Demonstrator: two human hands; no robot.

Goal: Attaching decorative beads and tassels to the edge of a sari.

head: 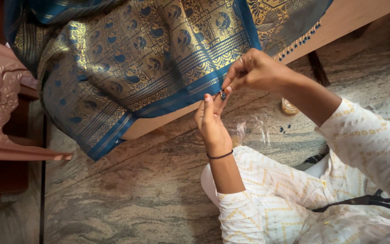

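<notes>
Both your hands meet at the blue edge of the blue and gold cloth (127,68), which hangs over the wooden tabletop (353,18). Your left hand (211,122) pinches the border with its fingers closed, and your right hand (253,70) pinches a small dark bead (222,94) just beside it. On the stone floor (127,199), a clear plastic bag (249,131) lies near a small jar (289,106).
</notes>
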